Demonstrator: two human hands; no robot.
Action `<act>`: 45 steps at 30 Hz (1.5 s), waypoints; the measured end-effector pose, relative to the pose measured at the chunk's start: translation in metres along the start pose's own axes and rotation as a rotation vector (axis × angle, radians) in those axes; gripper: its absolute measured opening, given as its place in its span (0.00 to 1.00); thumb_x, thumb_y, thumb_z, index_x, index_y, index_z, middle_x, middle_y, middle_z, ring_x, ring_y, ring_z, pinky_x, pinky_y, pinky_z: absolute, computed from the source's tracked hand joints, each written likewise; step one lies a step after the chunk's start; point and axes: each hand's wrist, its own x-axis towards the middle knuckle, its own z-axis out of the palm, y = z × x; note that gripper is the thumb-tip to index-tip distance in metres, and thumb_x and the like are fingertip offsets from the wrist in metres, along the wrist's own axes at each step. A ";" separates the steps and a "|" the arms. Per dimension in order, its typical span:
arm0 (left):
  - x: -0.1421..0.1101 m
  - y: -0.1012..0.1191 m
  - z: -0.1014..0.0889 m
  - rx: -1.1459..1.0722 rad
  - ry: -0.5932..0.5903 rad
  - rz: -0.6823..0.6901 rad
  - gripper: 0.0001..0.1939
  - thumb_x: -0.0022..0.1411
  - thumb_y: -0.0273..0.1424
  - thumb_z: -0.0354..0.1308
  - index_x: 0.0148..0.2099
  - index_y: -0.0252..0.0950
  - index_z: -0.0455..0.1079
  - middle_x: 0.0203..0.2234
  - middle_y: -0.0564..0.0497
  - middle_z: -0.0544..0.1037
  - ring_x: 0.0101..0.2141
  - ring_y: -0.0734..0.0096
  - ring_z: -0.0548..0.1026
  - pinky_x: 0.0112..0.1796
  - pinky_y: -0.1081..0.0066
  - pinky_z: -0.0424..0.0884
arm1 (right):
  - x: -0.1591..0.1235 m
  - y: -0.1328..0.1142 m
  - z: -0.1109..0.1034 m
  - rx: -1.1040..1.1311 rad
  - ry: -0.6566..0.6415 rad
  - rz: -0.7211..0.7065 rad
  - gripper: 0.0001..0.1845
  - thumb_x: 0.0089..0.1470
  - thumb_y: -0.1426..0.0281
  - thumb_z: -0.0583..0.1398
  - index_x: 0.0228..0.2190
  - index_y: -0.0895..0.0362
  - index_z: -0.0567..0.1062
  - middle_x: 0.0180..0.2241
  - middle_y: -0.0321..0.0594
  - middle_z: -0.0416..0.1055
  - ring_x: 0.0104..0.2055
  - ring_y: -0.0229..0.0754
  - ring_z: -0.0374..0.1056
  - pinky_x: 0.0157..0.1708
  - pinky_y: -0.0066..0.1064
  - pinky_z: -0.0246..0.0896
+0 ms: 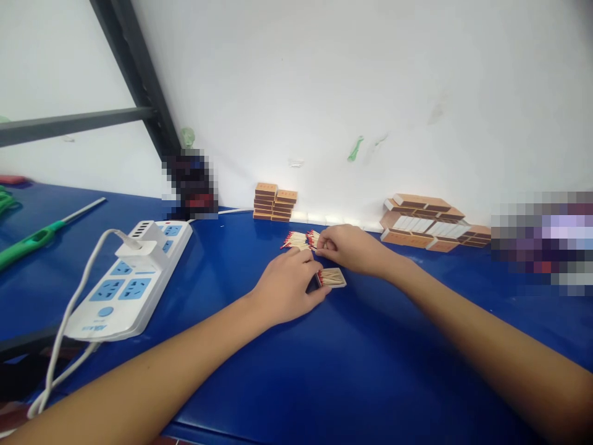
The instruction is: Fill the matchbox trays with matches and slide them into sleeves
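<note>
On the blue table lies a small matchbox tray (334, 281) partly filled with red-tipped matches. My left hand (288, 284) curls round its left end, thumb on the near side and fingers on the far side. Just beyond the tray, loose matches (296, 239) lie in a heap with red heads. My right hand (345, 247) is at the right part of this heap, thumb and fingertips pinched together. Whether a match sits between those fingertips is too small to make out.
Stacked matchboxes (265, 203) stand against the wall, with a larger stack of matchboxes (419, 222) to the right. A white power strip (134, 290) with a plugged-in charger and cable lies left, beside a green lighter (34, 244). Blurred patches cover items at both sides.
</note>
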 end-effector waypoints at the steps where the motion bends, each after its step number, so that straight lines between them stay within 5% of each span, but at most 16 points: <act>1: 0.000 0.000 0.000 0.000 -0.003 0.001 0.14 0.67 0.40 0.61 0.47 0.35 0.79 0.41 0.45 0.79 0.43 0.56 0.76 0.45 0.57 0.74 | 0.000 0.000 0.000 -0.005 -0.010 0.008 0.07 0.61 0.71 0.61 0.30 0.56 0.76 0.31 0.39 0.77 0.30 0.39 0.67 0.30 0.29 0.51; 8: -0.003 0.003 -0.001 0.008 -0.020 -0.009 0.14 0.68 0.39 0.61 0.48 0.35 0.79 0.40 0.45 0.78 0.43 0.56 0.76 0.45 0.58 0.74 | -0.005 0.015 -0.002 -0.020 -0.078 -0.020 0.10 0.66 0.67 0.56 0.33 0.57 0.74 0.35 0.43 0.77 0.32 0.42 0.67 0.31 0.31 0.51; 13: -0.002 0.003 -0.001 -0.007 0.004 -0.089 0.14 0.66 0.40 0.62 0.47 0.36 0.79 0.40 0.46 0.77 0.44 0.57 0.76 0.45 0.58 0.74 | -0.036 0.017 -0.015 0.123 -0.076 -0.059 0.14 0.69 0.60 0.55 0.36 0.55 0.73 0.33 0.39 0.75 0.32 0.42 0.66 0.31 0.31 0.54; 18: 0.000 0.002 -0.001 -0.034 -0.002 -0.119 0.14 0.67 0.41 0.61 0.46 0.38 0.79 0.37 0.47 0.76 0.42 0.58 0.75 0.44 0.59 0.73 | -0.060 0.003 -0.010 0.098 -0.097 -0.191 0.12 0.70 0.63 0.54 0.36 0.54 0.71 0.38 0.41 0.74 0.36 0.42 0.69 0.34 0.31 0.57; 24: 0.001 0.000 -0.002 -0.057 -0.009 -0.099 0.13 0.66 0.40 0.62 0.46 0.37 0.79 0.38 0.48 0.76 0.43 0.58 0.75 0.44 0.60 0.72 | -0.060 -0.005 -0.002 -0.052 -0.102 -0.153 0.06 0.68 0.72 0.55 0.37 0.56 0.72 0.41 0.44 0.74 0.37 0.43 0.71 0.33 0.32 0.57; 35: 0.000 0.002 -0.002 -0.035 -0.022 -0.075 0.13 0.67 0.41 0.61 0.47 0.39 0.79 0.37 0.48 0.75 0.42 0.58 0.75 0.42 0.59 0.73 | -0.058 0.000 -0.012 0.187 -0.090 -0.311 0.10 0.67 0.69 0.56 0.35 0.54 0.77 0.38 0.39 0.76 0.38 0.41 0.70 0.37 0.32 0.58; 45: 0.000 0.002 -0.002 -0.026 -0.016 -0.040 0.13 0.67 0.40 0.62 0.46 0.37 0.78 0.38 0.47 0.76 0.43 0.58 0.75 0.43 0.60 0.73 | -0.058 0.001 -0.006 0.108 -0.026 -0.248 0.08 0.63 0.71 0.59 0.30 0.55 0.73 0.32 0.37 0.74 0.32 0.39 0.66 0.32 0.31 0.52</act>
